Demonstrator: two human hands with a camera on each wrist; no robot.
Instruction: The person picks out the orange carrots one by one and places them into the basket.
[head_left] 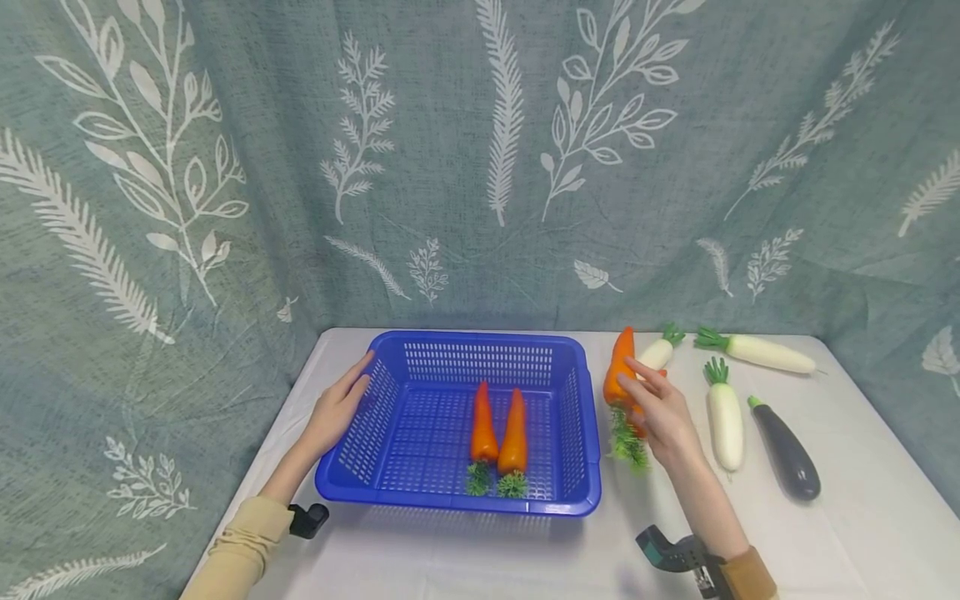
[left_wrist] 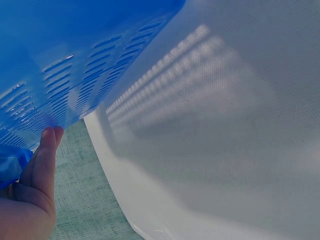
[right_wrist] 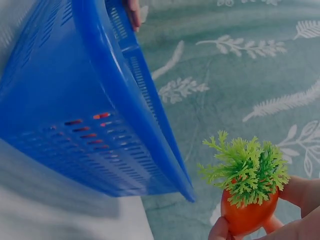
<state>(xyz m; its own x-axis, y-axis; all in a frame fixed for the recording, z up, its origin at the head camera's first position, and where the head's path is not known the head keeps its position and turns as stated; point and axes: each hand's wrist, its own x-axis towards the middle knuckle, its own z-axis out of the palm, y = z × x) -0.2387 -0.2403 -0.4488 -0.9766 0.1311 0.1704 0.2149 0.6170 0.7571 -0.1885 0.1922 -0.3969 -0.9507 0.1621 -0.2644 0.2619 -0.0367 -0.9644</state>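
My left hand (head_left: 335,414) grips the left rim of a blue basket (head_left: 459,502); in the left wrist view its fingers (left_wrist: 44,167) lie along the outer wall. Inside the basket, toward the right, two orange carrots (head_left: 483,427) (head_left: 513,433) lie side by side, leafy ends toward me. Right of the basket, my right hand (head_left: 667,417) holds a carrot (head_left: 619,367) with its tip pointing away. The right wrist view shows this carrot (right_wrist: 248,212) between thumb and fingers, green leaves toward the camera. More orange shows beneath the hand, partly hidden.
A white radish (head_left: 657,353) lies just behind my right hand. Farther right are two more radishes (head_left: 770,353) (head_left: 726,425) and a dark eggplant (head_left: 787,450) on the white table (head_left: 862,517). A patterned green curtain (head_left: 450,167) hangs behind the table.
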